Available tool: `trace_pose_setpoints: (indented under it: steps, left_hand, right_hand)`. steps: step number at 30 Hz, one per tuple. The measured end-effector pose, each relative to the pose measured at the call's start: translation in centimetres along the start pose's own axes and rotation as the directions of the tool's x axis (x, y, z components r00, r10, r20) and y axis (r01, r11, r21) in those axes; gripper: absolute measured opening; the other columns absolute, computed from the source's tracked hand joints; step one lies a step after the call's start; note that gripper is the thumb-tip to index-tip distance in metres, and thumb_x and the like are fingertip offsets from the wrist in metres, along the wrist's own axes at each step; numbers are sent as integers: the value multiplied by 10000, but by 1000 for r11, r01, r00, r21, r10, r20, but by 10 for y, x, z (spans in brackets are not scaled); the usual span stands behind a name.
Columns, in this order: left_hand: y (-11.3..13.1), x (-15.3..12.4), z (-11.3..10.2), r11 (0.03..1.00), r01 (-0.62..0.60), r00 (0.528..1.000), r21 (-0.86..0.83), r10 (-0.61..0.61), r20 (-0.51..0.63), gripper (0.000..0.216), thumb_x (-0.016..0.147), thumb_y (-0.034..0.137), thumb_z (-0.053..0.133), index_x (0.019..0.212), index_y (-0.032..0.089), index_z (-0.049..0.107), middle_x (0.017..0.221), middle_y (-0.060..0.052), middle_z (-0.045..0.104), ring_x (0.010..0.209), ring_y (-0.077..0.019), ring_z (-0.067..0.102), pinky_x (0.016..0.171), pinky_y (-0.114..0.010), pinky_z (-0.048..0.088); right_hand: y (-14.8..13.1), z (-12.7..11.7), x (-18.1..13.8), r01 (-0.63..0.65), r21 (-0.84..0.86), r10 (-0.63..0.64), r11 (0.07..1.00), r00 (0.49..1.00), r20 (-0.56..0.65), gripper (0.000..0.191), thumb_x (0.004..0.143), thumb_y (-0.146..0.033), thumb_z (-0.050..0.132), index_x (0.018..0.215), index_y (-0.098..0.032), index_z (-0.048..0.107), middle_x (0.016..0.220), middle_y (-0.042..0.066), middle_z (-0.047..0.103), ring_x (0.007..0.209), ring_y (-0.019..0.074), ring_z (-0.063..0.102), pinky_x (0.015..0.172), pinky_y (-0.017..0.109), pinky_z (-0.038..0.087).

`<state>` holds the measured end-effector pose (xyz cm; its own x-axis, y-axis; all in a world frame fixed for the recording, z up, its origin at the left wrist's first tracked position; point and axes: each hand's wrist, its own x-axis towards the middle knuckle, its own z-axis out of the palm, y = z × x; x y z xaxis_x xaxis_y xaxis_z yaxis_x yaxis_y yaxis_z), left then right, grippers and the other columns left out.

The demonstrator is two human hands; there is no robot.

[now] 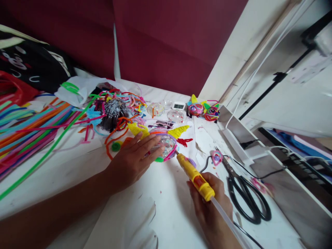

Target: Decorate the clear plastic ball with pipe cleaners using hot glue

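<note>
My left hand (135, 157) lies over a clear round craft piece (166, 143) edged with pink and purple pipe cleaners and fitted with yellow ears, fingers pressed on it against the white table (166, 207). My right hand (211, 204) grips a yellow glue gun (194, 176) with an orange band. Its tip touches the right edge of the craft piece. A clear glue stick pokes out of the gun's back end.
Black scissors (246, 197) lie right of my right hand. A heap of coloured pipe cleaners (28, 128) fills the left side. Two finished pipe-cleaner faces (203, 110), clear domes and a small white clock (178, 105) stand at the back. A power strip (237, 145) runs along the right.
</note>
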<state>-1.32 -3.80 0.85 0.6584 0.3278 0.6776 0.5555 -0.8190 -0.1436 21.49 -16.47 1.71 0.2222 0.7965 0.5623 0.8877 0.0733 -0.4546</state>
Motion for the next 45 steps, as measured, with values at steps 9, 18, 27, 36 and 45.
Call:
trace_pose_setpoints:
  steps: [9,18,27,36,45]
  left_hand:
    - [-1,-1,0,1000,3,1000,-2,-3,2,443,934,93,499,1372,158,529,1458,-169,554,1425,-251,437,1204,-490,287]
    - [-4,-1,-1,1000,25,999,-11,-25,37,553,942,105,465,1482,209,411,1481,-164,526,1432,-273,427,1195,-552,280]
    - [-11,-2,-1,1000,-4,999,-6,4,49,541,924,94,487,1457,163,426,1486,-203,497,1439,-294,407,1190,-555,264]
    - [-13,-2,1,1000,-8,999,-1,8,39,522,928,115,494,1445,169,443,1482,-197,505,1438,-301,409,1192,-550,260]
    - [-15,-3,1,1000,2,1000,-11,-2,29,557,939,136,482,1485,205,401,1485,-183,513,1425,-297,432,1186,-558,275]
  right_hand:
    - [3,-11,0,-243,201,231,949,969,83,303,907,-469,616,1093,-247,527,798,23,697,573,183,673,503,268,500]
    - [22,-21,11,-470,554,312,687,879,360,355,789,-484,751,964,-215,600,741,17,617,551,146,557,447,253,438]
    - [19,-25,18,-729,488,266,480,651,711,498,728,-550,799,957,-183,554,780,23,651,587,116,561,481,222,440]
    - [38,-12,15,-726,368,166,581,548,820,450,805,-524,710,1027,-196,497,836,15,664,589,110,569,535,244,460]
    - [41,-37,34,-56,17,33,998,782,623,232,928,-364,514,872,-195,663,713,45,665,578,169,562,565,301,368]
